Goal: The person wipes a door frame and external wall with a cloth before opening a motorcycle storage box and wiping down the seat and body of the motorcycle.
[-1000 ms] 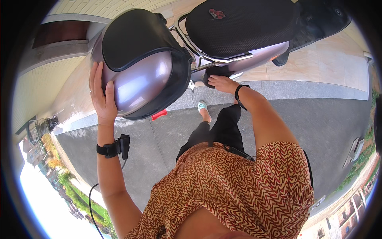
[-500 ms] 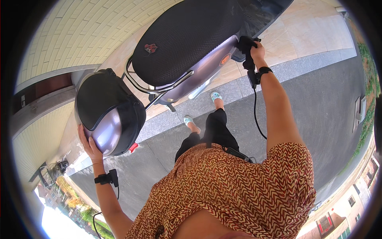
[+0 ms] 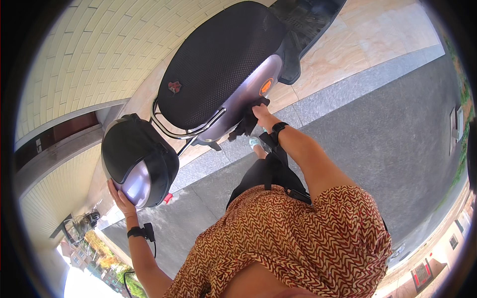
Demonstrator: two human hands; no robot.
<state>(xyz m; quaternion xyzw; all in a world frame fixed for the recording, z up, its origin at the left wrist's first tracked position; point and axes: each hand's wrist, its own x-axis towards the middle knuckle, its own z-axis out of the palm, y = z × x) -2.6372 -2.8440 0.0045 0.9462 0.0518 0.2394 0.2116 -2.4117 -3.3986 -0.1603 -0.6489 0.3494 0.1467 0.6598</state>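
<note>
A parked scooter with a black mesh seat (image 3: 218,64) and silver-lilac side panel (image 3: 243,102) stands on the pavement. My right hand (image 3: 261,111) grips a dark cloth (image 3: 247,121) pressed against that side panel, just below an orange round sticker (image 3: 266,86). My left hand (image 3: 121,201) lies flat against the glossy silver and black rear storage box (image 3: 139,161), fingers spread on its underside. Both wrists wear black bands. My patterned orange-brown top fills the lower middle.
A metal grab rail (image 3: 186,131) runs between the seat and the box. The scooter's black footboard (image 3: 303,25) lies at the top. A cream brick wall (image 3: 89,49) is at the left, tan tiles and a grey kerb under the scooter, dark asphalt to the right.
My right hand with the cloth has slid from the scooter's front end back along the side panel toward the rear. My left hand stays on the storage box. The view has swung.
</note>
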